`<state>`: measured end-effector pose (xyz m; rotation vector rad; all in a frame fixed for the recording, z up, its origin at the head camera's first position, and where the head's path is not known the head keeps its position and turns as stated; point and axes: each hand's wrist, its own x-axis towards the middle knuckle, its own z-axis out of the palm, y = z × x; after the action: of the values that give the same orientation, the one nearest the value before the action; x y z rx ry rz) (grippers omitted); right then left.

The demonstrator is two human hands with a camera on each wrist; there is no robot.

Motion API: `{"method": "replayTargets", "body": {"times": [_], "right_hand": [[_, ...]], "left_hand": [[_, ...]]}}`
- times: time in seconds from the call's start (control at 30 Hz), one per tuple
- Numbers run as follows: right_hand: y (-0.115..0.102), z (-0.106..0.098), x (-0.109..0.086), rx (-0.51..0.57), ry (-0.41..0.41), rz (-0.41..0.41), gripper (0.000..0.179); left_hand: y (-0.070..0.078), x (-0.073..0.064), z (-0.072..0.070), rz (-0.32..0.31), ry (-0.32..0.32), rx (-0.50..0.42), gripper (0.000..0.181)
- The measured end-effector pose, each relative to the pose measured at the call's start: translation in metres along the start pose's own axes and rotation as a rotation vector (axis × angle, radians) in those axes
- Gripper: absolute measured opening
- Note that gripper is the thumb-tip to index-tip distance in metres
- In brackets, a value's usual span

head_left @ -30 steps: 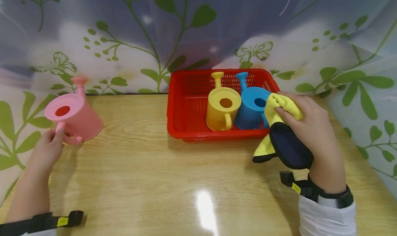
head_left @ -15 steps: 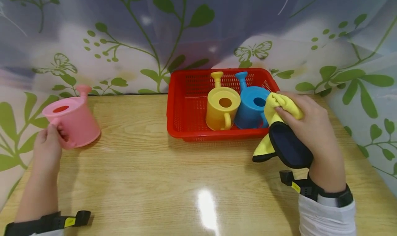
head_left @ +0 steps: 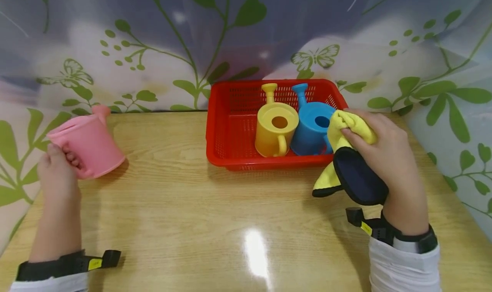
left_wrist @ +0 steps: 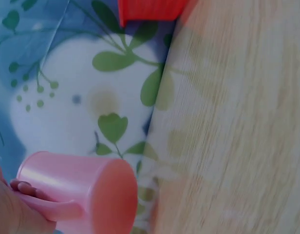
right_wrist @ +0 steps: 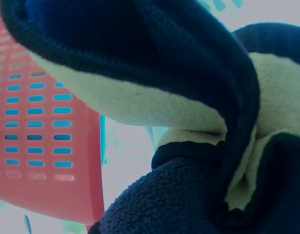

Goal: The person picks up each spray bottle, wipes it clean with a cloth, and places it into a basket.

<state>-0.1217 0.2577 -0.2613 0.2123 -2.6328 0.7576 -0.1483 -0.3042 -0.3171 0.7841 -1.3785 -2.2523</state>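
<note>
At the left of the head view, my left hand (head_left: 59, 168) grips a pink watering can (head_left: 92, 144) by its handle. The can tilts, its underside showing in the left wrist view, where the can (left_wrist: 67, 175) appears above the wood surface. My right hand (head_left: 388, 151) holds a bunched yellow cloth (head_left: 351, 125) with dark edging and a dark underside, beside the right end of a red basket (head_left: 230, 160). Inside the basket, a yellow watering can (head_left: 269, 140) and a blue watering can (head_left: 309, 136) stand side by side. The cloth overlaps part of the blue can's handle.
The wooden table (head_left: 173, 215) reaches back to a patterned curtain (head_left: 153, 40) with green leaves and butterflies. The basket stands near the curtain. Its left part shows bare red floor. A bright reflection lies on the table's front middle.
The pink watering can has tipped further, so its top opening is now barely visible. My left forearm has shifted to the right. The right hand and cloth have stayed by the basket.
</note>
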Motion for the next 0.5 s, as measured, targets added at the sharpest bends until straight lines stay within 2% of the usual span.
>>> {"method": "replayTargets", "body": {"times": [0.1, 0.17, 0.27, 0.37, 0.5], "right_hand": [[0.000, 0.001, 0.000, 0.002, -0.001, 0.004, 0.038], [0.000, 0.002, 0.000, 0.001, 0.000, 0.000, 0.038], [0.000, 0.002, 0.001, -0.002, 0.008, -0.011, 0.038], [0.000, 0.002, 0.003, 0.007, 0.015, -0.022, 0.039], [0.000, 0.003, 0.002, 0.019, 0.019, -0.027, 0.040]], "left_hand": [[-0.001, -0.015, 0.011, 0.059, 0.023, -0.076, 0.033], [0.000, -0.027, 0.020, 0.098, 0.005, -0.151, 0.036], [0.004, -0.044, 0.035, 0.121, -0.048, -0.288, 0.040], [0.007, -0.061, 0.052, 0.145, -0.094, -0.381, 0.042], [0.008, -0.085, 0.066, 0.152, -0.199, -0.446, 0.042]]}}
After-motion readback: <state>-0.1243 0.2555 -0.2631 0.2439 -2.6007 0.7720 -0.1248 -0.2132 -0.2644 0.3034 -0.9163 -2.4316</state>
